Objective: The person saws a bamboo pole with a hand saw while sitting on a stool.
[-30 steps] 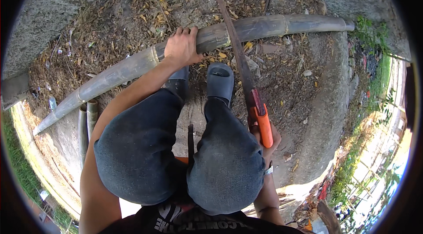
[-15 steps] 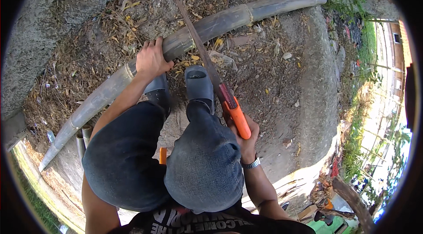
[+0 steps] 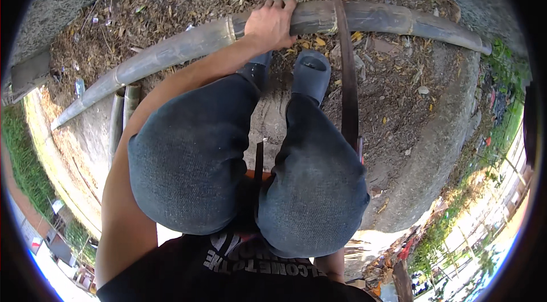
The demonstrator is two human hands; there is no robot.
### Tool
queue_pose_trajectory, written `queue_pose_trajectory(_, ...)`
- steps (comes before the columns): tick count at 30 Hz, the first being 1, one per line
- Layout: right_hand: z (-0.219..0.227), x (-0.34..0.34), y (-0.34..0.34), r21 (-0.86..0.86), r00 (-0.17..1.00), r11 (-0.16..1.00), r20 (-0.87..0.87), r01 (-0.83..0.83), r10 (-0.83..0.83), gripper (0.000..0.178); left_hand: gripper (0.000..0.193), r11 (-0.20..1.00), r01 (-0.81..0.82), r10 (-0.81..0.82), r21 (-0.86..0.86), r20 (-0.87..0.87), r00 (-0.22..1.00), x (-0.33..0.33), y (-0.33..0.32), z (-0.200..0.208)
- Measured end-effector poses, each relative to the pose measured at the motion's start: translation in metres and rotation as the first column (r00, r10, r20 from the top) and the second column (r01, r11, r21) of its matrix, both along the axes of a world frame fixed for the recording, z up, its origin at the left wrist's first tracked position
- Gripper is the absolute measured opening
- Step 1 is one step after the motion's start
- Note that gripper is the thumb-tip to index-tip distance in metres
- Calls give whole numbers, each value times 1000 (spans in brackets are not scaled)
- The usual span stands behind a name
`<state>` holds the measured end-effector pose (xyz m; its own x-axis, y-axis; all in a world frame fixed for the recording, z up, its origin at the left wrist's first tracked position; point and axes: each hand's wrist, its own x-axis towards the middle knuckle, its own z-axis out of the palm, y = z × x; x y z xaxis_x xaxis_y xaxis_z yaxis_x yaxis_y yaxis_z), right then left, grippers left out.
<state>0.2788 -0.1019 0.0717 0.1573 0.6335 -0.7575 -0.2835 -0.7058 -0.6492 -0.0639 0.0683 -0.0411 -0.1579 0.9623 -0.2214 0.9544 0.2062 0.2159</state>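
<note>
The bamboo pole (image 3: pixel 171 51), laid across the ground (image 3: pixel 393 108), is gripped from above by the left hand (image 3: pixel 269 26). The saw (image 3: pixel 349 74) is set across the pole, right of that hand. Compared with half a second ago, the saw is pulled farther back over the pole; its orange handle and the right hand are now hidden behind the right knee (image 3: pixel 316 188), so that hand's state cannot be told.
</note>
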Motion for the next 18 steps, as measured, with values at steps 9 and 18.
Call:
queue_pose_trajectory(9,-51,25,31,166,583,609,558,-776,591,76,80,964,139,-130,227,-55,990,-2,-20,-20)
queue_pose_trajectory(18,-58,-31,77,479,785,694,586,-538,204,14,84,989,48,-37,138,-83,996,-12,-10,-10)
